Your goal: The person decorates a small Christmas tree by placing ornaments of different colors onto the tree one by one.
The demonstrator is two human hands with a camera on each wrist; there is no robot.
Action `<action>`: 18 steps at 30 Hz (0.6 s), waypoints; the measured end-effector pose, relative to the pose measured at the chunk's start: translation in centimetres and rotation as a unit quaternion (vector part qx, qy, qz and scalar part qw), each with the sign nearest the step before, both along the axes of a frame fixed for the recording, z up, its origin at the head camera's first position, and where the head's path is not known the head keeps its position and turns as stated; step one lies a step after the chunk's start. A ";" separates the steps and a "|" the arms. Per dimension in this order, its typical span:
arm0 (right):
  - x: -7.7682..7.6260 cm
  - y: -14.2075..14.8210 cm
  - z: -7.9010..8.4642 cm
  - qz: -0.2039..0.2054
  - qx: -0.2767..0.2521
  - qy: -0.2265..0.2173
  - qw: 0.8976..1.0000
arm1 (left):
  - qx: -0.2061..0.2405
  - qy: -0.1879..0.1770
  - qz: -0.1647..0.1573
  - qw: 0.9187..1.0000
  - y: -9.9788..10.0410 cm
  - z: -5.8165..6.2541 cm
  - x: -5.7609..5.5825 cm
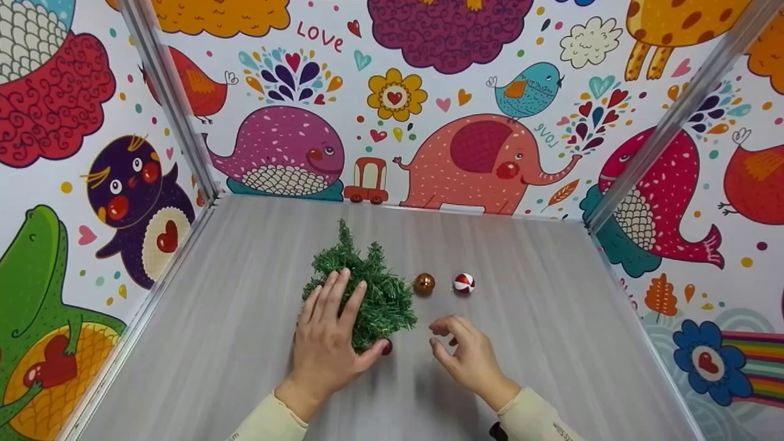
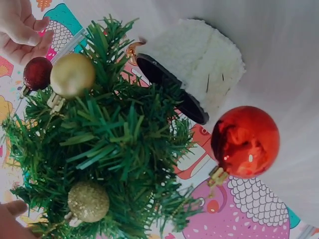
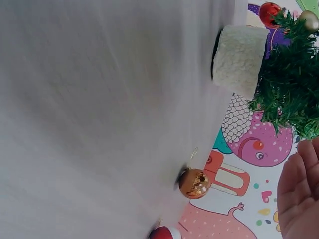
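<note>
The tabletop [image 1: 208, 306] carries, from left edge toward right edge, a tree [image 1: 384, 300], one bauble [image 1: 424, 284], then a second bauble [image 1: 463, 283].

The head view is looking down and forward over the worktop [image 1: 214, 294], while both wrist views are sharing the tree [image 2: 124, 137], the left facing it closely, the right catching it farther off, at two o'clock.
</note>
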State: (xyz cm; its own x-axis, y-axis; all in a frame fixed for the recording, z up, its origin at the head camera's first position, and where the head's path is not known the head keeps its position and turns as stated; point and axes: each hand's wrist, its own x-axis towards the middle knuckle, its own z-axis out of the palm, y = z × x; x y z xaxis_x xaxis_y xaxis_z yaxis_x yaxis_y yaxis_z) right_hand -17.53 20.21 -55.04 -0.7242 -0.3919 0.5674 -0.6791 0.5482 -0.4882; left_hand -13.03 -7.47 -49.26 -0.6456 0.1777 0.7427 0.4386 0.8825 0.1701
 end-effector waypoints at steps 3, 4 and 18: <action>0.1 -0.2 0.1 0.008 -0.008 0.013 1.000 | -0.005 0.001 0.001 1.000 0.0 -0.1 0.1; 0.1 -0.4 0.3 0.016 -0.014 0.022 1.000 | -0.005 0.005 0.000 1.000 0.0 0.0 0.0; 0.2 -6.1 3.0 0.132 -0.100 0.099 0.981 | -0.007 0.034 -0.006 0.999 0.0 0.5 -0.7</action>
State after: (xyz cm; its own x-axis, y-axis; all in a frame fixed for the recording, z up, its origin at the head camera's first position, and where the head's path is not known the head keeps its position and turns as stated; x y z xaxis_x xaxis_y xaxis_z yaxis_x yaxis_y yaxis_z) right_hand -17.31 14.13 -52.02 -0.4795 -0.4185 0.7713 -0.8773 0.2468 -0.4116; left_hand -13.77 -7.43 -48.73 -0.5916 0.1950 0.7823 0.4591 0.8791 0.1281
